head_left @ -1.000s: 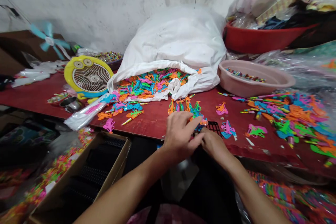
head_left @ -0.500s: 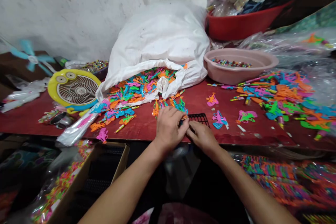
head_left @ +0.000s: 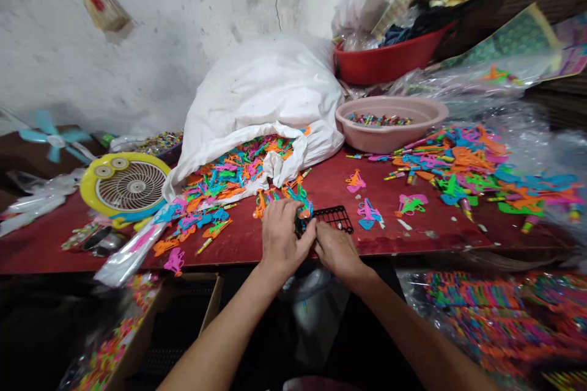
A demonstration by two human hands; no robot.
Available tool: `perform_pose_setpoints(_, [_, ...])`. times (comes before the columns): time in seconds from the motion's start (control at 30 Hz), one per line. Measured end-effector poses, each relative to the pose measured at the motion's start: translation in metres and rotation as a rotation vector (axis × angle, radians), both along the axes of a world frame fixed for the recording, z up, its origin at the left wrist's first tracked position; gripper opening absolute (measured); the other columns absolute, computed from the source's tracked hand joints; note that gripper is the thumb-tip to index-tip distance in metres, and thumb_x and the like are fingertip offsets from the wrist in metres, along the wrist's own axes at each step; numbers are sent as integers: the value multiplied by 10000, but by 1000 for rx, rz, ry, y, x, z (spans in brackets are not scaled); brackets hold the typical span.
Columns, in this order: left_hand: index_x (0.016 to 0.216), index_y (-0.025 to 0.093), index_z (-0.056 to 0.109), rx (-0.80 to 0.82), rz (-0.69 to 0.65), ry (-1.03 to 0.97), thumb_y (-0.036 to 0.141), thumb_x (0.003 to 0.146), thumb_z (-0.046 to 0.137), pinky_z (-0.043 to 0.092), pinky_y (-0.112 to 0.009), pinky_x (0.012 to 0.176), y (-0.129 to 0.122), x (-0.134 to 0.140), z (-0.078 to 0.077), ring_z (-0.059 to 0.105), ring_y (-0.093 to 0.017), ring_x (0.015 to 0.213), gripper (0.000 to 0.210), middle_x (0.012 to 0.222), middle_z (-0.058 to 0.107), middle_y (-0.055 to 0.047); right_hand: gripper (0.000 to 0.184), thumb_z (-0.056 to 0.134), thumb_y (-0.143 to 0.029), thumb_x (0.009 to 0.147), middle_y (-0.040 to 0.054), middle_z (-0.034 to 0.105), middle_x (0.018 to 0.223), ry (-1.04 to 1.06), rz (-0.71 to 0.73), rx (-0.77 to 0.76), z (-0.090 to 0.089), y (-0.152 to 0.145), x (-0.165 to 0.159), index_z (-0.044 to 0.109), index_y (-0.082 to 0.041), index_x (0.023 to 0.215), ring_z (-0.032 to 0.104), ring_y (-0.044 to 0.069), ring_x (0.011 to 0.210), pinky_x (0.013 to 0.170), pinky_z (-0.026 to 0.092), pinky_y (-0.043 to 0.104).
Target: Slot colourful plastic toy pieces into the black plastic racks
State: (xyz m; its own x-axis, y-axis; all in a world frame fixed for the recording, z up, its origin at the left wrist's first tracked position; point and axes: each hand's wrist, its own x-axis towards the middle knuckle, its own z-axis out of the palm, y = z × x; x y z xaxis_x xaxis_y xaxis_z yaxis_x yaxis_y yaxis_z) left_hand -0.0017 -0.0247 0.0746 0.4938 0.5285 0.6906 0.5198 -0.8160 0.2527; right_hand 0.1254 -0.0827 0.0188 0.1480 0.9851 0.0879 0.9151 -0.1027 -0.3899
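Note:
At the table's front edge my two hands work close together. My left hand [head_left: 283, 235] is curled, thumb towards the right hand, beside small bright plastic pieces [head_left: 305, 200] in orange, green and blue; what its fingers hold is hidden. My right hand [head_left: 338, 248] is closed at the near side of a black plastic grid rack [head_left: 337, 218], whose right part shows past the knuckles. To the right lie an orange-and-pink piece [head_left: 354, 180], a pink-and-blue piece [head_left: 368, 212] and a pink-and-green piece [head_left: 411, 203].
A white sack [head_left: 270, 88] spills plastic pieces [head_left: 247, 162] behind my hands. A yellow fan [head_left: 123, 186] stands left. At the right are a pink basin [head_left: 389, 134], a red basin [head_left: 389, 64] and a heap of pieces [head_left: 472, 162]. Below the table sits a cardboard box [head_left: 213, 302].
The view has shifted, so the table and its things appear lower and mostly further left. My hands stay together at the rack, of which a little more shows.

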Motion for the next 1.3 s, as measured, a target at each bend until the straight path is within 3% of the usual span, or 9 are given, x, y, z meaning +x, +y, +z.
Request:
perform_pose_setpoints(0.13, [1231, 169, 544, 35, 117, 59, 376, 827, 669, 326, -503, 1067, -3, 4, -2, 525, -304, 1176, 471, 1240, 595, -139, 302, 417, -143, 927, 125, 681, 1067, 8, -32, -25, 3, 0, -10, 581, -142, 1181, 681, 225, 900, 714, 426, 285])
perform_pose_setpoints(0.33, [1094, 229, 631, 9, 44, 175, 302, 866, 604, 299, -491, 1061, 14, -8, -2, 590, -252, 1067, 241, 1099, 678, -63, 286, 465, -188, 923, 98, 677, 1120, 112, 112, 56, 6, -10, 4, 606, -163, 1170, 653, 219, 1000, 832, 450, 289])
perform_pose_setpoints(0.53, [1035, 270, 667, -48, -166, 279, 326, 854, 599, 262, -471, 1091, 55, -37, 3, 589, -222, 1090, 202, 1124, 685, -33, 290, 437, -263, 962, 88, 691, 1080, 38, -36, 270, 18, -18, 94, 653, -177, 1135, 634, 208, 990, 856, 447, 299])
perform_pose_setpoints(0.67, [1024, 318, 686, -32, -216, 319, 318, 834, 611, 205, -516, 1134, 76, -46, 5, 552, -246, 1199, 205, 1091, 709, -7, 284, 439, -255, 949, 101, 670, 1058, -242, -289, 202, 26, -9, 168, 683, -176, 1071, 628, 199, 901, 748, 429, 284])
perform_pose_setpoints(0.77, [1179, 334, 633, 28, -160, 281, 321, 818, 628, 191, -552, 1149, 75, -48, 2, 508, -275, 1269, 361, 1234, 656, -32, 287, 448, -285, 945, 123, 651, 1040, -383, -495, 107, 30, -2, 211, 688, -169, 1051, 621, 208, 830, 664, 398, 292])
perform_pose_setpoints(0.9, [1424, 288, 403, 68, 31, -1, 365, 809, 681, 255, -545, 1149, 44, -46, -21, 424, -308, 1351, 679, 1450, 463, -119, 286, 500, -265, 926, 165, 613, 1077, -479, -576, 18, 32, 6, 249, 684, -144, 1107, 602, 245, 911, 657, 359, 300])
perform_pose_setpoints(1.07, [1280, 195, 463, -205, 333, -498, 376, 865, 642, 485, -442, 963, -4, -34, -79, 576, -256, 1109, 487, 1212, 538, -132, 304, 467, -164, 928, 177, 592, 1097, -450, -400, -56, 28, 15, 273, 702, -138, 1118, 569, 231, 957, 673, 294, 339])
perform_pose_setpoints(1.17, [1212, 188, 485, -395, 359, -356, 429, 836, 666, 473, -482, 953, -7, -26, -99, 582, -283, 1087, 481, 1143, 573, -117, 284, 512, -129, 889, 188, 576, 1111, -424, -401, -77, 24, 22, 281, 714, -141, 1088, 566, 207, 870, 646, 266, 350])
perform_pose_setpoints(1.3, [1211, 175, 489, -458, 460, -161, 470, 786, 700, 403, -540, 991, 11, -18, -94, 559, -335, 1134, 558, 1147, 600, -127, 261, 590, -156, 865, 176, 560, 1106, -412, -370, -66, 23, 28, 282, 713, -174, 1095, 526, 157, 746, 620, 240, 340])
